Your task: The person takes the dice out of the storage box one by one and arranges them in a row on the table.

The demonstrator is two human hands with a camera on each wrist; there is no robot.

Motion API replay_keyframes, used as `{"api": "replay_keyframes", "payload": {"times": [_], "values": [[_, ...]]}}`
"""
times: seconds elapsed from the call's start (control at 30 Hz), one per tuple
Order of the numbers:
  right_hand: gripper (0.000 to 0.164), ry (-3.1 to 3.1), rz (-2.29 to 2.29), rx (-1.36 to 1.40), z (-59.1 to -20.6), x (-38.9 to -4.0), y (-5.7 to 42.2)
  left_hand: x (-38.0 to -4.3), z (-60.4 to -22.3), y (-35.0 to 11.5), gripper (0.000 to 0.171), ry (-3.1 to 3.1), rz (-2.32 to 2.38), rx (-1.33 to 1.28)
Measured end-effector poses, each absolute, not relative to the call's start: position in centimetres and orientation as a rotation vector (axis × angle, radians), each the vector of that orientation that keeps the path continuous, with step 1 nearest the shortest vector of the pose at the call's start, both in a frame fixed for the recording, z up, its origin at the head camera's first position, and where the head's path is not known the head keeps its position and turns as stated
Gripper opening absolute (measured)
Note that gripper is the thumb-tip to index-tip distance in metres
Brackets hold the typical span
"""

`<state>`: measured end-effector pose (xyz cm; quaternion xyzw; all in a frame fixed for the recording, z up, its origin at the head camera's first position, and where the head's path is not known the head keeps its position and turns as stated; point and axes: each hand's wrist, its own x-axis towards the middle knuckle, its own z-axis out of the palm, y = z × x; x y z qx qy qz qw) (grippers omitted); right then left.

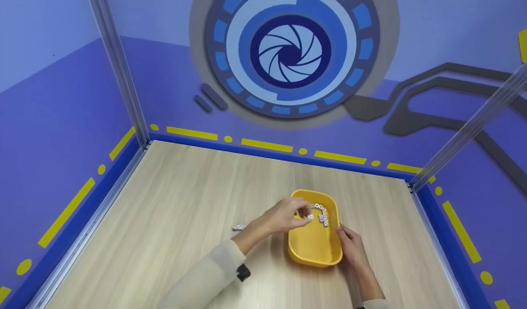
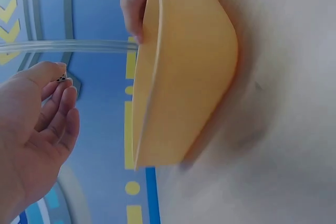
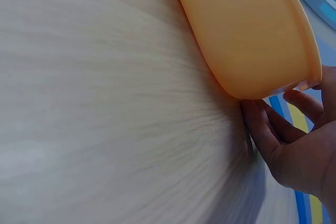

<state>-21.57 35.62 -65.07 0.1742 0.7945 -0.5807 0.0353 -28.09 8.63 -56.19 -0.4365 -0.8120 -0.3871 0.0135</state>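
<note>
Blue walls (image 1: 156, 81) stand behind. The left hand (image 1: 286, 214) pinches a white block (image 1: 310, 217); under it, the right hand (image 1: 353, 245) grips a yellow tub (image 1: 311, 244).

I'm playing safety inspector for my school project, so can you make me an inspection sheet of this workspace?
Surface: pale wood-grain table.
Job's things: yellow container upright on the table, small pale pieces inside; one small dotted piece held above it; more small patterned pieces on the table by the left forearm, partly hidden.
Clutter: nothing seen.
Left hand: pinches the dotted piece.
Right hand: grips the container's side.
Cables: nothing seen.
Surroundings: blue-purple walls with yellow dashes, metal posts at the corners.
</note>
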Motion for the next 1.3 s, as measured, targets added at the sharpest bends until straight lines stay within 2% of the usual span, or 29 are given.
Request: {"api": "replay_keyframes", "payload": {"times": [0.43, 0.67, 0.9, 1.3], "values": [[0.061, 2.390, -1.821, 0.541, -65.1, -21.3, 35.9, -28.5, -60.3, -4.4, 0.010, -2.664, -1.183, -1.055], [0.058, 2.299, -1.953, 0.514, -65.3, -21.2, 35.7, -28.8, -62.5, -9.3, 0.008, -2.793, -1.151, -0.826], [0.055, 2.271, -1.971, 0.564, -65.2, -21.2, 35.7, -28.5, -63.8, -11.4, 0.008, -2.820, -1.133, -0.789], [0.058, 2.252, -1.971, 0.566, -65.3, -21.1, 35.6, -27.7, -65.1, -11.6, 0.009, -2.876, -1.058, -0.774]]}}
